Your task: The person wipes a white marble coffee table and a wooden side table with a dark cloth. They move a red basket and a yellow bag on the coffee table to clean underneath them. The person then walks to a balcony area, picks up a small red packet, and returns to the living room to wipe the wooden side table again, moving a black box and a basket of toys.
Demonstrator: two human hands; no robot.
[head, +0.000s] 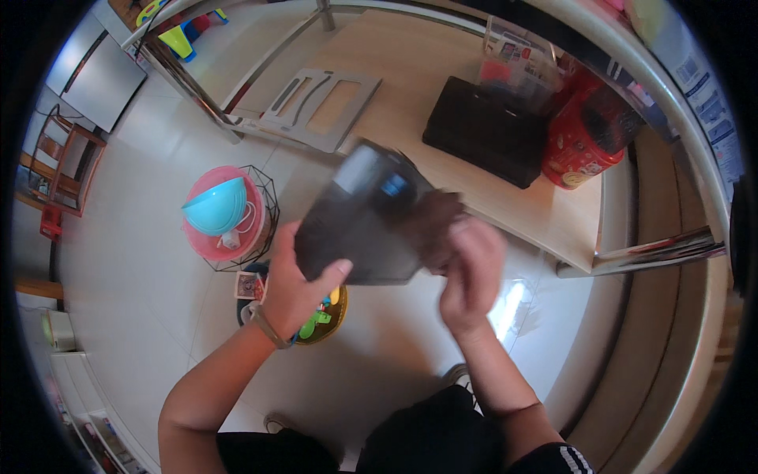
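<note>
My left hand (302,287) grips the lower left edge of a dark flat box or case (361,237), thumb on its near face. The case is blurred and bears a pale patch and a small blue label. Against its right side, my right hand (474,266) is closed on a crumpled dark brown cloth (435,228); the cloth touches or overlaps the case. Both hands are raised above the floor, in front of the low shelf. Motion blur hides the right fingertips.
A wooden shelf board (402,65) in a metal frame holds a grey folding stand (323,106), a black case (485,130), a clear plastic box (521,62) and a red bucket (583,142). On the floor are a pink basin (195,237) with a turquoise bowl (216,207) and a basket (340,323) of small toys.
</note>
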